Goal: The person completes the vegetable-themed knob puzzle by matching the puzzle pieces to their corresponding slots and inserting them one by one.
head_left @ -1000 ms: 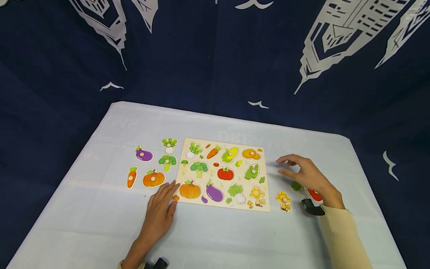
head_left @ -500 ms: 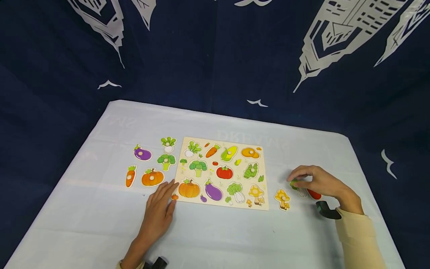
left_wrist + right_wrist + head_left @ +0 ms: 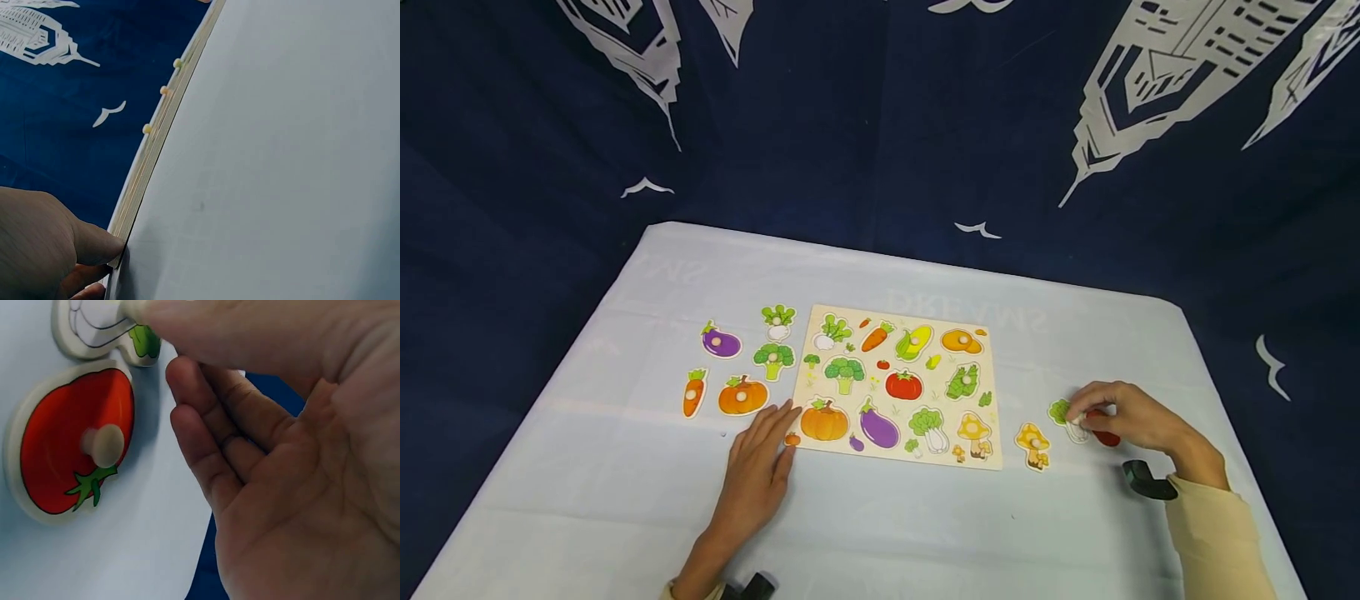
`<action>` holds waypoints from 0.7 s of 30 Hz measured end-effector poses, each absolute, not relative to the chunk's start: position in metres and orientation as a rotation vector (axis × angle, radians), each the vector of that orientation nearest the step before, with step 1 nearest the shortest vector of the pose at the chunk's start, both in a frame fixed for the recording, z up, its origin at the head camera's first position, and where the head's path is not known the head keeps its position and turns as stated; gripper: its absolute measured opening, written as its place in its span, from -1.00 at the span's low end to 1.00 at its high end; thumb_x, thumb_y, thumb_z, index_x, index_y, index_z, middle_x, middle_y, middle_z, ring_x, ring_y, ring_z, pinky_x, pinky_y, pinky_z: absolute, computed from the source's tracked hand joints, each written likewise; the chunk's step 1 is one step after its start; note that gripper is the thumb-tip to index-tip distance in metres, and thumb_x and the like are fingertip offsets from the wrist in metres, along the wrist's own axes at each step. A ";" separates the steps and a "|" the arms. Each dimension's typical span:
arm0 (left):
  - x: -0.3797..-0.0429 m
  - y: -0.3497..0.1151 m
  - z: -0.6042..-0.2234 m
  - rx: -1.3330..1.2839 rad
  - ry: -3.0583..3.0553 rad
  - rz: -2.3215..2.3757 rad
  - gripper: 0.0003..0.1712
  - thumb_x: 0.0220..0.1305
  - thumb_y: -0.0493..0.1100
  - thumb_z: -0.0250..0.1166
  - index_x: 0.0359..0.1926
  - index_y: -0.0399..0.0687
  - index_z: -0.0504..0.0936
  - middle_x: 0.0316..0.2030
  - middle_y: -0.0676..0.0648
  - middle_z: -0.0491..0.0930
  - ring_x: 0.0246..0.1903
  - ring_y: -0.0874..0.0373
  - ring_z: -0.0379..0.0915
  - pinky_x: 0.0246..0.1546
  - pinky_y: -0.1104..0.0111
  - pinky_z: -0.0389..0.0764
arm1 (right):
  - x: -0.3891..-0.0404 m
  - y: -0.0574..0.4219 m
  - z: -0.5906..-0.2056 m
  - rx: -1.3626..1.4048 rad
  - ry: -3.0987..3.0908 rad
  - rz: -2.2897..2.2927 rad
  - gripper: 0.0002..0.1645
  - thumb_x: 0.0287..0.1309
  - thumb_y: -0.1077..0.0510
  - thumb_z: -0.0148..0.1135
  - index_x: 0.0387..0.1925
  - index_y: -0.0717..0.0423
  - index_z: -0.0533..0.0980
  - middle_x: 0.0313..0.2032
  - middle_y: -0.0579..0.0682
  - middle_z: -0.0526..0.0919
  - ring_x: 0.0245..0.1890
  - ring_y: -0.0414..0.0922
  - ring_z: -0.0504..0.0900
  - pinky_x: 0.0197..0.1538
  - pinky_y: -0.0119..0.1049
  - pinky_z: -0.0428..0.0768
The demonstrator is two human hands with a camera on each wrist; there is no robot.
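Flat on the table lies a wooden vegetable puzzle board (image 3: 904,412), fitted with corn, potato, asparagus and other pictures. My left hand (image 3: 760,467) rests at its near left corner, fingers extended on the left edge; in the left wrist view the thumb (image 3: 97,244) presses the board's side. My right hand (image 3: 1135,421) pinches the knob of a bok choy puzzle piece (image 3: 1060,411), which lies on the table right of the board. Beside that piece lies a tomato piece (image 3: 75,437), partly hidden by the hand in the head view, its knob untouched.
A mushroom piece (image 3: 1033,446) lies between the board and my right hand. Left of the board are eggplant (image 3: 722,342), carrot (image 3: 694,393), pumpkin (image 3: 743,397), broccoli (image 3: 773,360) and radish (image 3: 778,321) pieces. A dark blue curtain (image 3: 820,150) hangs behind the white table (image 3: 887,533).
My right hand has moved down and to the right, from above the table beside the board to the bok choy piece, and its fingers have closed on the knob. The left hand has stayed put.
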State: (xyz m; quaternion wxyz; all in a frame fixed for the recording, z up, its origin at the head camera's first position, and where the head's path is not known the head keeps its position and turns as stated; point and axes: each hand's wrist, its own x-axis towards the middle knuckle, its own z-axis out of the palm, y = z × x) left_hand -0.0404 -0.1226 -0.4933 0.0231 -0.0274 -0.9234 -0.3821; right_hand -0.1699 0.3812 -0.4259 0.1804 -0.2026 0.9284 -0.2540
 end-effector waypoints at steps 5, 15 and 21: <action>-0.040 -0.123 -0.495 -0.078 -2.849 -1.191 -0.34 0.34 -0.38 0.22 0.44 -0.11 0.36 0.45 -0.14 0.31 0.47 -0.12 0.09 0.32 -0.01 0.11 | -0.170 0.382 -0.431 -0.571 2.604 -0.707 -0.77 0.03 0.31 0.44 -0.31 -0.09 0.74 -0.18 -0.09 0.72 -0.21 -0.31 0.50 -0.19 -0.41 0.47; -0.040 -0.122 -0.495 -0.066 -2.851 -1.205 -0.34 0.34 -0.38 0.23 0.44 -0.12 0.36 0.46 -0.15 0.30 0.47 -0.12 0.07 0.35 -0.03 0.09 | -0.172 0.380 -0.436 -0.457 2.606 -0.652 -0.81 0.02 0.20 0.49 -0.33 -0.17 0.74 -0.15 -0.11 0.72 -0.13 -0.33 0.50 -0.07 -0.38 0.51; -0.040 -0.123 -0.495 -0.066 -2.855 -1.196 -0.34 0.34 -0.37 0.24 0.44 -0.12 0.35 0.46 -0.15 0.30 0.48 -0.12 0.06 0.36 -0.02 0.08 | -0.170 0.380 -0.440 -0.477 2.632 -0.643 -0.79 0.01 0.23 0.49 -0.33 -0.17 0.73 -0.17 -0.11 0.72 -0.15 -0.30 0.52 -0.08 -0.38 0.53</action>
